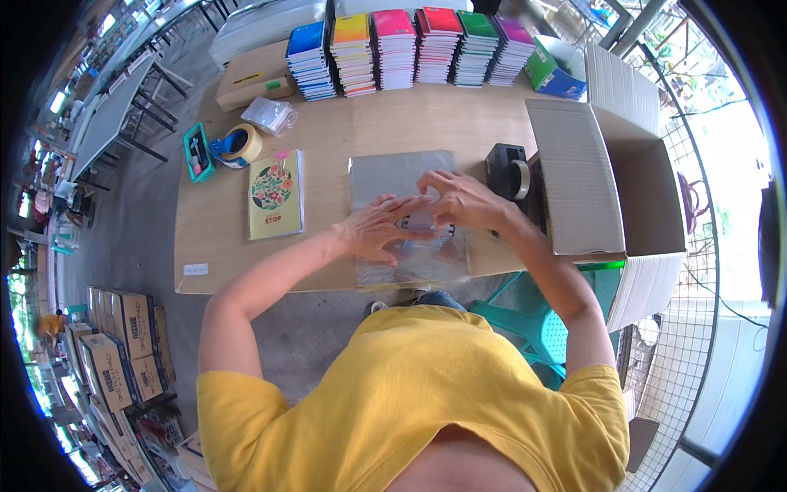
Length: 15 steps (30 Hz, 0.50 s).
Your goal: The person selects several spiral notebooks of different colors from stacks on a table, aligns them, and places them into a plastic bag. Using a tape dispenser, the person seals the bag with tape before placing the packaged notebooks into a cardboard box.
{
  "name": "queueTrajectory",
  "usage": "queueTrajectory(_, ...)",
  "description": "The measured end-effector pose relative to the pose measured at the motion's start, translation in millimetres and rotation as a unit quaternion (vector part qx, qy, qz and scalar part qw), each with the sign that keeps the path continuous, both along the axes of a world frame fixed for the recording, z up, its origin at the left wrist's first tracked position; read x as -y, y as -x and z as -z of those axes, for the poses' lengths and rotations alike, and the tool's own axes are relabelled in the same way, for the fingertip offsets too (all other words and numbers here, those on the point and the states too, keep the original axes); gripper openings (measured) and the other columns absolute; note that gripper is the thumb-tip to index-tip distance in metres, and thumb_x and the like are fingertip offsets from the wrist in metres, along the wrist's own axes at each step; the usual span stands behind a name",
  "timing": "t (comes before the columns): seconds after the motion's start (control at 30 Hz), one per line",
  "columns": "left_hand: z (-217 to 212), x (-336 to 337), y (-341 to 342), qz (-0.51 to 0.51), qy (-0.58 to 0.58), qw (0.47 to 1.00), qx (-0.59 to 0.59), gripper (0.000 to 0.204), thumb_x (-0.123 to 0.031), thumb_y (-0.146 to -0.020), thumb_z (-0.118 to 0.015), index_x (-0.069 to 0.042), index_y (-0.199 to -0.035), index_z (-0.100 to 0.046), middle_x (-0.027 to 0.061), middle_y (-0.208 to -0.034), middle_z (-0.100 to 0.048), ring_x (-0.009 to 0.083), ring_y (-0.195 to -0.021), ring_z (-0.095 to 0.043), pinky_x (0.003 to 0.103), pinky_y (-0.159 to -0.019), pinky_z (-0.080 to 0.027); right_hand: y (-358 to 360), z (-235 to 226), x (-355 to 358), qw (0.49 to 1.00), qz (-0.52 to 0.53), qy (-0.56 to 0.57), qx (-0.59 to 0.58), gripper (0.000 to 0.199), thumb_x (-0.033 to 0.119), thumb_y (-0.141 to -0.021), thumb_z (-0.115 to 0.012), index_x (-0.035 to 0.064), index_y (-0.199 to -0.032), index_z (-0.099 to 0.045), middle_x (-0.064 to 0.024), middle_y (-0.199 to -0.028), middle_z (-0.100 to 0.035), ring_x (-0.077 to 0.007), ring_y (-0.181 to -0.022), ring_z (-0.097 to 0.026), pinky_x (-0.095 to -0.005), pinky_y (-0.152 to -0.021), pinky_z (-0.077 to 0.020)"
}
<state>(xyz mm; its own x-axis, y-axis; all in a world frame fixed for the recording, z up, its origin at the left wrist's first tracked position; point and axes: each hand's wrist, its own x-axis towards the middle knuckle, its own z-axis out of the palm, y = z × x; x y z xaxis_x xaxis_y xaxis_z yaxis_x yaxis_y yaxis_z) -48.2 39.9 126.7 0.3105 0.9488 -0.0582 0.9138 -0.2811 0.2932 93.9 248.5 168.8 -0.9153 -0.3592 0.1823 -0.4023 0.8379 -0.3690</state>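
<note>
My left hand (379, 228) lies flat with fingers spread on a clear plastic-wrapped bundle (410, 221) in the middle of the wooden table (213, 246). My right hand (459, 201) presses on the same bundle from the right, fingers bent over its top; the two hands touch at the fingertips. A dark printed patch shows between them. A yellow spiral notebook (275, 194) with a flower design lies to the left of the bundle.
Stacks of coloured notebooks (402, 49) line the table's far edge. A black tape dispenser (508, 170) and an open cardboard box (607, 164) stand at right. A tape roll (243, 145), a teal tray (197, 152), a plastic bag (270, 115) and a closed carton (250, 78) sit far left.
</note>
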Motion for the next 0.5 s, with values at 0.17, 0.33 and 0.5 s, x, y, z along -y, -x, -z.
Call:
queueTrajectory(0.17, 24.9, 1.6, 0.3, -0.019, -0.034, 0.997, 0.072, 0.076, -0.039, -0.066, -0.085, -0.036, -0.136, -0.055, 0.0158, -0.158, -0.02, 0.0347, -0.146, -0.022, 0.055, -0.115, -0.021, 6.8, 15.8, 5.5, 1.0, 0.003, 0.02, 0.014, 0.011, 0.008, -0.061, -0.079, 0.0136, -0.063, -0.07, -0.0053, -0.126, -0.05, -0.0272, -0.12, -0.048, -0.0443, -0.098, -0.0425)
queueTrajectory(0.33, 24.6, -4.2, -7.6, -0.035, -0.064, 0.995, 0.073, 0.062, -0.035, -0.066, -0.085, -0.03, -0.125, -0.066, 0.0167, -0.158, -0.022, 0.0373, -0.144, -0.025, 0.054, -0.115, -0.022, 0.1, 62.3, -4.5, 0.966, 0.081, 0.245, -0.006, 0.064, 0.006, -0.057, -0.081, 0.0164, -0.116, -0.061, -0.0095, -0.13, -0.049, -0.0252, -0.123, -0.048, -0.0398, -0.102, -0.0408)
queueTrajectory(0.5, 54.6, -0.6, -56.0, -0.262, -0.273, 0.9, 0.215, 0.049, -0.036, -0.068, -0.084, -0.025, -0.113, -0.071, 0.0179, -0.155, -0.028, 0.0418, -0.141, -0.027, 0.053, -0.113, -0.024, -20.4, 111.1, 1.5, 0.794, 0.169, 0.56, 0.166, 0.11, 0.009, -0.065, -0.085, 0.0178, -0.153, -0.02, -0.0114, -0.122, -0.054, -0.0215, -0.115, -0.052, -0.0355, -0.098, -0.0428)
